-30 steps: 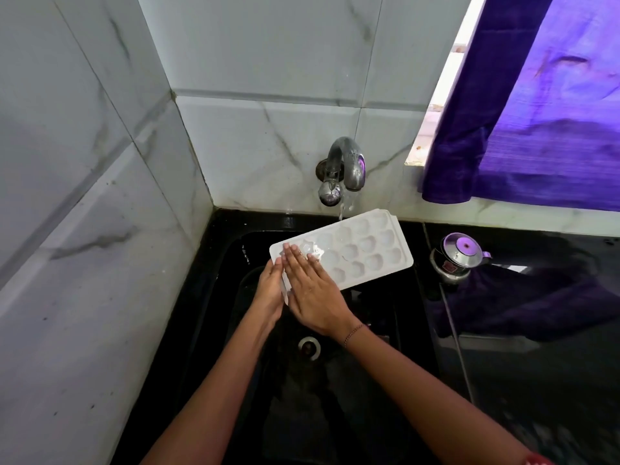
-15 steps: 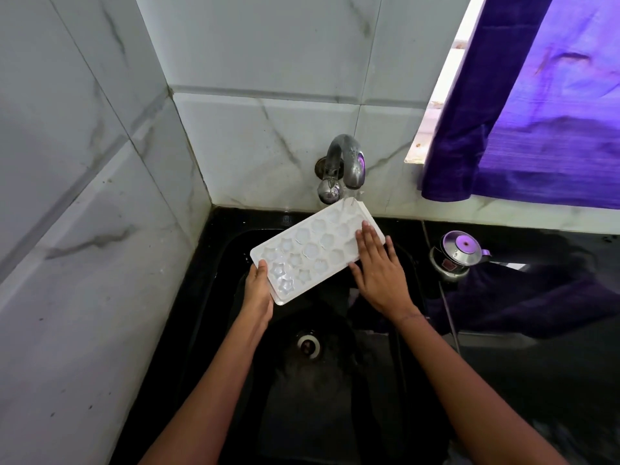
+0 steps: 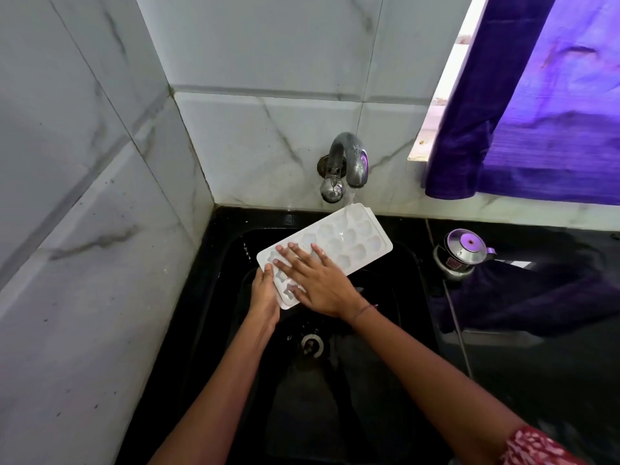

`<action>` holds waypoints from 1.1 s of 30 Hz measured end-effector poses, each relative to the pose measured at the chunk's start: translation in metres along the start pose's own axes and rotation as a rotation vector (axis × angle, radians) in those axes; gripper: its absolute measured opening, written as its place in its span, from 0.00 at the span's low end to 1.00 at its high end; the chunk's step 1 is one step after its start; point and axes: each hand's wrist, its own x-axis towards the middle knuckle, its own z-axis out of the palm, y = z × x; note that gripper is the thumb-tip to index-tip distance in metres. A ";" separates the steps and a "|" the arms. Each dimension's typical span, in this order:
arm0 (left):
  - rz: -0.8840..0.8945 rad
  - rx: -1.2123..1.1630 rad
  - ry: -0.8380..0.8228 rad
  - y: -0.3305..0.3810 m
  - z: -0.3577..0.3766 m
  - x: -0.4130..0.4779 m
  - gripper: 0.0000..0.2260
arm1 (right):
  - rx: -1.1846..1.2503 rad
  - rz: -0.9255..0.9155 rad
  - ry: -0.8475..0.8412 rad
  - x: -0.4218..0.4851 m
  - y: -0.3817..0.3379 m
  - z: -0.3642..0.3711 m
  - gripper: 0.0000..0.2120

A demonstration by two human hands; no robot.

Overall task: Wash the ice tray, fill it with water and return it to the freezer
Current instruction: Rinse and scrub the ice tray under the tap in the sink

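A white plastic ice tray (image 3: 352,236) with several round cups is held slanted over the black sink (image 3: 412,297), its far end under the chrome tap (image 3: 349,162). A thin stream of water runs from the spout onto that far end. My left hand (image 3: 265,297) grips the tray's near-left edge, thumb on top. My right hand (image 3: 318,280) lies flat across the tray's near half, fingers straight and spread over the cups.
The drain (image 3: 312,345) lies below the hands in the wet sink basin. A small steel lidded pot (image 3: 464,251) stands on the black counter to the right. A purple curtain (image 3: 536,112) hangs over the window at upper right. Marble-tiled walls close in left and behind.
My right hand has slid from the tray's right end back across to its near-left half. The tray has swung a little, its far end staying under the tap.
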 end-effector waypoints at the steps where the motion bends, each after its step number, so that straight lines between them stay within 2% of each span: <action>1: 0.004 0.004 0.010 0.000 -0.004 0.002 0.15 | -0.005 0.015 -0.006 0.000 0.010 -0.001 0.29; 5: 0.010 0.053 0.069 0.004 -0.023 0.012 0.15 | 0.044 0.397 0.059 -0.004 0.064 -0.014 0.32; 8: -0.006 0.078 0.097 0.008 -0.037 0.019 0.16 | 0.226 0.535 0.128 0.003 0.088 -0.034 0.26; 11: -0.020 0.098 0.085 0.008 -0.040 0.023 0.16 | 0.593 0.738 0.432 0.029 0.088 -0.057 0.14; 12: -0.024 0.103 0.077 0.008 -0.039 0.022 0.16 | 0.668 0.783 0.475 0.040 0.088 -0.062 0.13; 15: -0.049 0.099 0.055 0.006 -0.038 0.022 0.16 | 0.777 0.898 0.315 0.068 0.092 -0.071 0.22; 17: -0.066 0.084 0.036 0.006 -0.037 0.021 0.16 | 0.762 0.986 0.253 0.081 0.098 -0.073 0.27; 20: -0.094 0.101 -0.006 0.004 -0.027 0.017 0.15 | 0.678 1.070 0.098 0.089 0.112 -0.066 0.27; 23: -0.135 0.116 -0.078 -0.003 -0.013 0.015 0.15 | 0.868 1.037 0.009 0.092 0.128 -0.056 0.30; 25: -0.161 0.112 -0.123 -0.008 -0.003 0.013 0.16 | 1.031 1.006 0.004 0.095 0.143 -0.040 0.26; 29: -0.199 0.079 -0.203 -0.012 0.017 0.012 0.16 | 1.274 0.974 0.024 0.095 0.139 -0.056 0.12; 31: -0.214 0.071 -0.231 -0.013 0.023 0.012 0.17 | 1.450 0.956 0.005 0.092 0.141 -0.054 0.09; 33: -0.227 0.055 -0.247 -0.013 0.028 0.011 0.17 | 1.527 0.941 -0.019 0.089 0.141 -0.055 0.11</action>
